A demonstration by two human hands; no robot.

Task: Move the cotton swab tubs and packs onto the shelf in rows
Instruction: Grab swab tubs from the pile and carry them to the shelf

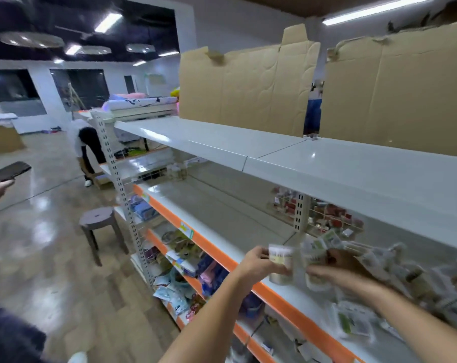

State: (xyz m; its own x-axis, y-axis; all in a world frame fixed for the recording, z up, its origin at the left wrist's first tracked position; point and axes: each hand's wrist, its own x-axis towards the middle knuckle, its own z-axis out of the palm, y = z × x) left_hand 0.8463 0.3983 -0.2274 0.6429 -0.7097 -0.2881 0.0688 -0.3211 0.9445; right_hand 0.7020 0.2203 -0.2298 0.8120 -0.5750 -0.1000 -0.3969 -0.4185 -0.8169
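My left hand [261, 260] grips a small white cotton swab tub [281, 263] with a pale green label, held just above the front of the white shelf [222, 221] with the orange edge. My right hand [332, 265] reaches into a blurred heap of swab tubs and packs [395, 268] on the right part of that shelf and grips a tub [313, 260] next to the left one. Flat swab packs [353, 320] lie near the shelf front under my right forearm. The left stretch of the shelf is bare.
A bare white upper shelf [327, 163] overhangs the working shelf, with cardboard sheets [248, 87] behind it. Lower shelves hold mixed goods [185, 273]. A brown stool [98, 218] stands in the aisle. A bent-over person [87, 148] is at the far end; a hand holding a phone [7, 171] is at left.
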